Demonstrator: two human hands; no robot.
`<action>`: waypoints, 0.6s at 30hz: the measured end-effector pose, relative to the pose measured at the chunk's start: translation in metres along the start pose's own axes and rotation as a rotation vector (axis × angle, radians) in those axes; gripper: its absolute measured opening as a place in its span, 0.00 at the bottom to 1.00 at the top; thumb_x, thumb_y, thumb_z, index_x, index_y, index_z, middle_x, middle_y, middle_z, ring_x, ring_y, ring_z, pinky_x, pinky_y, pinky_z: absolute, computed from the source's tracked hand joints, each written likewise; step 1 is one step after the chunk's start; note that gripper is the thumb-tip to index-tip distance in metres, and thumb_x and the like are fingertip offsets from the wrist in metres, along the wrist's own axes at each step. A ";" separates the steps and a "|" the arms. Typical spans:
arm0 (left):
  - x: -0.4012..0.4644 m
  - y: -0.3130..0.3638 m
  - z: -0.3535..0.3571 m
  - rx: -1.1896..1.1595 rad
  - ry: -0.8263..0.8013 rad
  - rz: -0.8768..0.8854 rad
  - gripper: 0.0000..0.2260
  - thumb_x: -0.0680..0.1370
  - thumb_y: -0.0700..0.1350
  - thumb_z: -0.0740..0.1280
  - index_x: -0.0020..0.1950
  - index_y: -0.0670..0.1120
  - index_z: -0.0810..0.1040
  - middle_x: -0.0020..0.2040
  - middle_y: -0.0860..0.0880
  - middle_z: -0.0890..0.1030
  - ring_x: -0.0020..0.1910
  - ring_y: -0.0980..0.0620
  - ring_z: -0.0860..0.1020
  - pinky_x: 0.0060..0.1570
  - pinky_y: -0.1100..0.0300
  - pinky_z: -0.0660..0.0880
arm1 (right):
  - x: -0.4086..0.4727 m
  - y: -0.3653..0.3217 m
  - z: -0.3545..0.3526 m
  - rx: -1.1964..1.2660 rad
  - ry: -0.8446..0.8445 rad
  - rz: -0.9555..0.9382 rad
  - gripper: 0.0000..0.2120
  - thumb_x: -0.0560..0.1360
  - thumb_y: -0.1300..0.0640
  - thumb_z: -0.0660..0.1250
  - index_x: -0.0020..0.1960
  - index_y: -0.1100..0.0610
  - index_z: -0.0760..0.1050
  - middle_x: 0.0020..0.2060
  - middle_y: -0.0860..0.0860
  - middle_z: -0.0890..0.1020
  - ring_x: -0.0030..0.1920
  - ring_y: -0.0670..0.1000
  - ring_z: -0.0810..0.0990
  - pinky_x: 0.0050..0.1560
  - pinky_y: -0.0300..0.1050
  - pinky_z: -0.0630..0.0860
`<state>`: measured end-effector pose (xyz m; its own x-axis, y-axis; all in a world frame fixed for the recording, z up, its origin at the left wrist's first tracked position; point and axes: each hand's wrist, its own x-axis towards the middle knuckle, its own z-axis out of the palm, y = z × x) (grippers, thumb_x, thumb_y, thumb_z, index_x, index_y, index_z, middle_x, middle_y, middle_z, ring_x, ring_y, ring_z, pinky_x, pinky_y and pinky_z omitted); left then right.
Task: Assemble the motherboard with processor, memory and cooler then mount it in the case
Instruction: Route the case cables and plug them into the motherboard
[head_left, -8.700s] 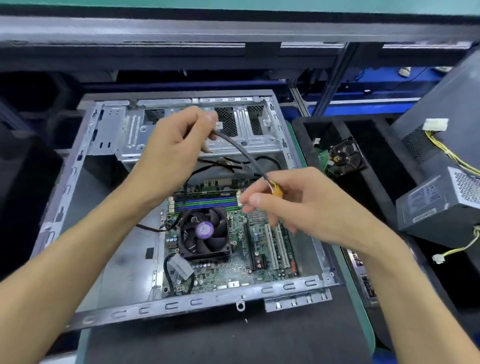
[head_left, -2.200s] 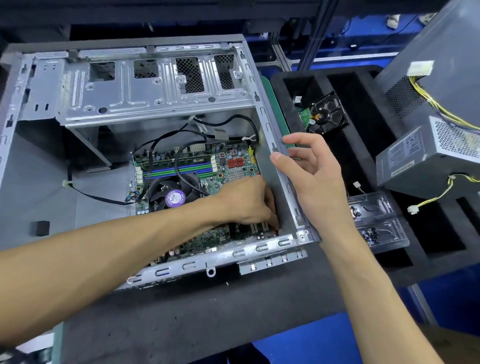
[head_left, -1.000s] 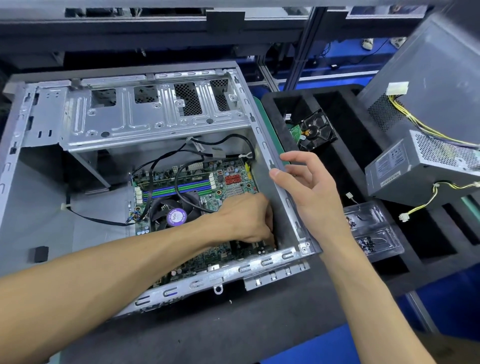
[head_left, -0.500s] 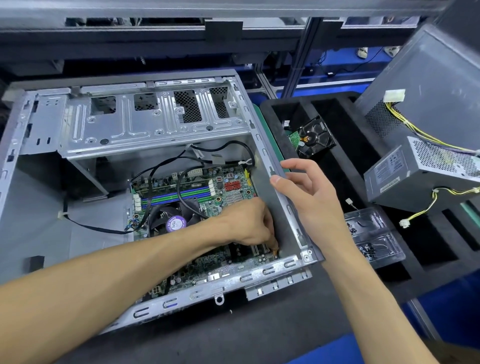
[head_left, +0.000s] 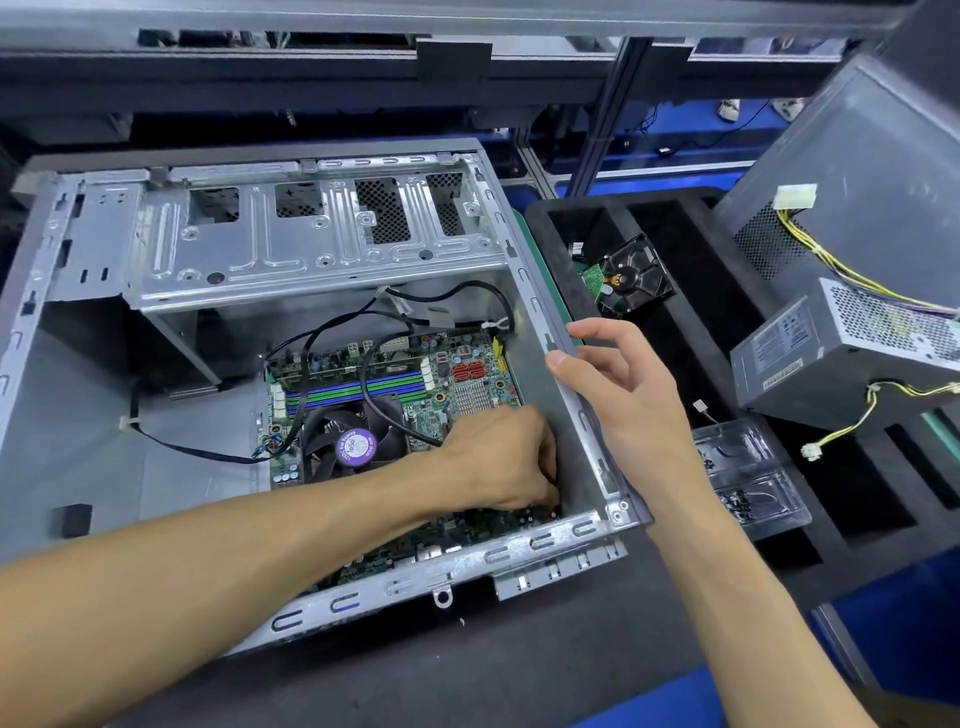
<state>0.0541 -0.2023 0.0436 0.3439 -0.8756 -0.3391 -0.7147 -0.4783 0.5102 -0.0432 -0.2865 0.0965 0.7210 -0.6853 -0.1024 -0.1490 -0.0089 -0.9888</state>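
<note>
The open metal case (head_left: 535, 301) lies flat with the green motherboard (head_left: 467, 384) inside it. On the board sit the cooler fan (head_left: 356, 447) with a purple label and the blue and green memory slots (head_left: 353, 392). My left hand (head_left: 498, 462) reaches down to the board's near right corner, fingers curled. A black cable (head_left: 384, 415) runs across the fan into that hand, and the fingertips hide its end. My right hand (head_left: 634, 400) holds the case's right rim, thumb on the rim's inner edge and fingers curled over the outer side.
A black foam tray (head_left: 571, 218) right of the case holds a hard drive (head_left: 631, 280) and a clear plastic box of small parts (head_left: 748, 478). A grey power supply (head_left: 841, 353) with yellow wires leans at the far right under a grey panel (head_left: 857, 182).
Earlier both hands held a black cable with an orange end above the case. Since then my left hand has gone down to the board's corner and my right hand onto the rim; both stay there.
</note>
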 end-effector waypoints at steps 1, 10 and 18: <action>0.000 0.000 0.001 0.006 0.007 0.002 0.12 0.67 0.54 0.77 0.32 0.51 0.76 0.32 0.56 0.80 0.30 0.58 0.76 0.31 0.63 0.74 | 0.000 0.000 0.000 -0.002 0.000 0.002 0.11 0.75 0.55 0.74 0.56 0.49 0.78 0.51 0.57 0.83 0.48 0.47 0.82 0.49 0.34 0.76; -0.001 -0.007 -0.001 -0.077 -0.040 -0.012 0.09 0.67 0.57 0.76 0.36 0.53 0.82 0.32 0.57 0.81 0.33 0.57 0.78 0.30 0.62 0.71 | -0.001 -0.002 0.000 0.001 -0.004 0.005 0.10 0.75 0.55 0.74 0.54 0.47 0.78 0.51 0.56 0.83 0.48 0.46 0.82 0.48 0.32 0.75; 0.005 -0.007 -0.009 -0.192 -0.088 -0.052 0.09 0.69 0.54 0.77 0.40 0.50 0.86 0.37 0.53 0.85 0.38 0.51 0.82 0.41 0.55 0.82 | 0.001 0.000 0.000 0.019 -0.007 0.004 0.09 0.75 0.56 0.74 0.54 0.47 0.79 0.48 0.54 0.83 0.46 0.44 0.82 0.46 0.32 0.76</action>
<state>0.0658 -0.2036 0.0454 0.3168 -0.8442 -0.4324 -0.5655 -0.5341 0.6284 -0.0430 -0.2872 0.0966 0.7247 -0.6806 -0.1074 -0.1393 0.0080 -0.9902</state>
